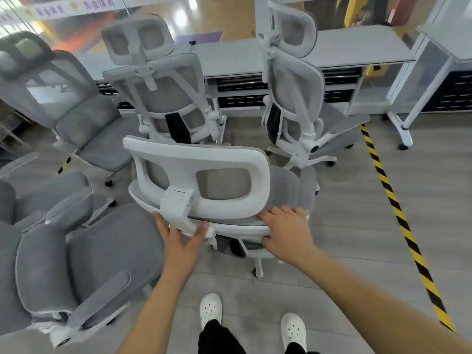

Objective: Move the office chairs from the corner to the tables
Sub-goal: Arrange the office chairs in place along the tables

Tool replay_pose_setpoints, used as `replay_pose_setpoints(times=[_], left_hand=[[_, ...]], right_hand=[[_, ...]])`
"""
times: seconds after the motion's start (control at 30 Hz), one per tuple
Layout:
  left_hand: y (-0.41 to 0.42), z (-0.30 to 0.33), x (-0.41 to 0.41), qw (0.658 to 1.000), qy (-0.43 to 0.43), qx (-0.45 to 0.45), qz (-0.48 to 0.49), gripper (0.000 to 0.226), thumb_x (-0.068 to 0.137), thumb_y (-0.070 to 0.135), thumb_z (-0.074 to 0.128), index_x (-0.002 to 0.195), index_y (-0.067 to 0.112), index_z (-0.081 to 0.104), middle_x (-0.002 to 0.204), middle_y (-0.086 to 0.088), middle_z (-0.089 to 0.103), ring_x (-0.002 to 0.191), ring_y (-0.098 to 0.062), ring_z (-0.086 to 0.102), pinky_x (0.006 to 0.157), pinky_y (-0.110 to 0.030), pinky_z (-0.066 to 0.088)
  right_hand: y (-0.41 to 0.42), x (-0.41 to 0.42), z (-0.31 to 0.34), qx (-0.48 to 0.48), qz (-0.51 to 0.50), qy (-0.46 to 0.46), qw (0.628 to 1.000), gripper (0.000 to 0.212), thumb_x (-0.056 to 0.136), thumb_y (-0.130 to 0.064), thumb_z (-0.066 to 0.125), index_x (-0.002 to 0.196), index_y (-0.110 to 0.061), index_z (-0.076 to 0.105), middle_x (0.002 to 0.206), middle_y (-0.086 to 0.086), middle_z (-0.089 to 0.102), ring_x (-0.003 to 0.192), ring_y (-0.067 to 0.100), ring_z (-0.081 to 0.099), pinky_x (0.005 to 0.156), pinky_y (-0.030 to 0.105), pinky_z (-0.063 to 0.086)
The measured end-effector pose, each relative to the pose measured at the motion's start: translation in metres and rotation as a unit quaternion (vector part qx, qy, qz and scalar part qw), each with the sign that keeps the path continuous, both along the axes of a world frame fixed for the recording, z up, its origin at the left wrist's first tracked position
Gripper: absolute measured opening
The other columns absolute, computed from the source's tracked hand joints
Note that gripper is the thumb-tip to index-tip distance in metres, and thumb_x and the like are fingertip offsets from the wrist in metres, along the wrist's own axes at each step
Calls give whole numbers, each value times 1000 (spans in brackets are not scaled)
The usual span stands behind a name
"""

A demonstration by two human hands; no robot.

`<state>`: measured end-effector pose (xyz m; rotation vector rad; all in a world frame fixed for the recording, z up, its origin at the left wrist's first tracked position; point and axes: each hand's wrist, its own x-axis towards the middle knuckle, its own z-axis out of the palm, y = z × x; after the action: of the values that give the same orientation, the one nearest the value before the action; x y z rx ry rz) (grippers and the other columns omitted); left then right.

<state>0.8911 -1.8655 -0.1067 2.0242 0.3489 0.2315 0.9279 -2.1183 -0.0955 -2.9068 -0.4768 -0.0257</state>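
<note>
Grey padded office chairs [84,261] with white frames crowd the left side of a grey plank floor [344,226], one reclined chair [76,118] behind them. At centre, a person's left hand [182,242] grips the white headrest bracket of the nearest grey mesh office chair [204,180], thumb and fingers spread around it, while the right hand [286,232] holds the top edge of the same chair's backrest, fingers over the rim and thumb beneath. Beyond it, two matching mesh-backed chairs [168,98] [293,98] face a long white table [344,47], already drawn up to it. White perforated clogs [210,309] stand below. On the right, yellow-and-black hazard tape [398,218] runs diagonally across the floor.
</note>
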Motion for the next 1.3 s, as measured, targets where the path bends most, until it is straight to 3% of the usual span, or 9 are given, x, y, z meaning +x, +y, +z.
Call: replay_pose_setpoints(times=[0.17, 0.27, 0.4, 0.47, 0.53, 0.63, 0.87, 1.17, 1.3], left_hand=[[-67, 7, -63, 1000, 23, -13, 11, 80, 75, 65, 68, 144, 40, 35, 161, 17, -10, 144, 11, -9, 120, -38, 15], [-104, 12, -101, 1000, 18, -11, 12, 77, 82, 52, 70, 147, 38, 32, 160, 15, -20, 122, 33, -21, 117, -30, 11], [-135, 17, -143, 1000, 24, -11, 8, 77, 83, 50, 69, 149, 36, 31, 160, 11, -23, 107, 42, -22, 112, -26, 11], [-144, 19, -160, 999, 31, -3, 9, 78, 82, 56, 67, 148, 38, 30, 159, 13, -25, 121, 34, -14, 112, -27, 15], [-153, 20, -177, 999, 48, 17, 18, 83, 78, 68, 63, 148, 37, 30, 159, 14, -24, 146, 3, 3, 114, -34, 21], [-164, 17, -201, 999, 44, 11, 18, 91, 72, 75, 58, 149, 35, 30, 159, 15, -23, 149, -22, 16, 117, -43, 26], [-190, 23, -271, 994, 98, 45, 14, 91, 70, 82, 54, 146, 40, 31, 160, 16, -19, 149, -25, 16, 116, -50, 26], [-230, 37, -350, 994, 85, -28, 65, 67, 82, 51, 71, 140, 37, 40, 160, 17, 6, 144, -12, 25, 102, -29, 31], [-256, 68, -380, 980, 101, -106, 133, 76, 86, 32, 72, 143, 48, 25, 155, 11, 29, 140, -15, 33, 109, -40, 33]], right_hand=[[-62, -47, 9, -17, 24, 46, 999, 52, 73, -41, 60, 124, -35, 58, 113, -11, 63, 105, 17, 56, 95, 35, 33], [-92, -80, 16, -24, 28, 56, 998, 56, 74, -42, 60, 130, -38, 56, 119, -11, 63, 109, 17, 56, 99, 34, 31], [-121, -118, 19, -32, 27, 58, 997, 62, 72, -41, 62, 133, -41, 53, 125, -12, 62, 111, 17, 57, 100, 36, 31], [-130, -134, 22, -45, 22, 84, 995, 64, 74, -41, 60, 137, -45, 47, 131, -14, 57, 115, 16, 53, 101, 35, 30], [-139, -151, 26, -50, 19, 116, 992, 67, 75, -39, 60, 140, -47, 43, 138, -14, 51, 119, 18, 50, 100, 37, 30], [-152, -176, 30, -46, 14, 143, 989, 66, 78, -37, 62, 140, -48, 42, 143, -13, 47, 126, 19, 43, 102, 41, 29], [-182, -249, 39, -52, 11, 164, 985, 65, 80, -34, 62, 141, -48, 43, 144, -11, 48, 131, 20, 41, 102, 39, 29], [-217, -317, 22, -28, 96, 96, 990, 68, 76, -40, 58, 141, -47, 40, 137, -13, 54, 131, 17, 41, 109, 38, 23], [-253, -332, 21, 50, 121, 152, 980, 69, 78, -57, 50, 144, -48, 34, 151, -14, 36, 149, 21, 12, 117, 55, 2]])
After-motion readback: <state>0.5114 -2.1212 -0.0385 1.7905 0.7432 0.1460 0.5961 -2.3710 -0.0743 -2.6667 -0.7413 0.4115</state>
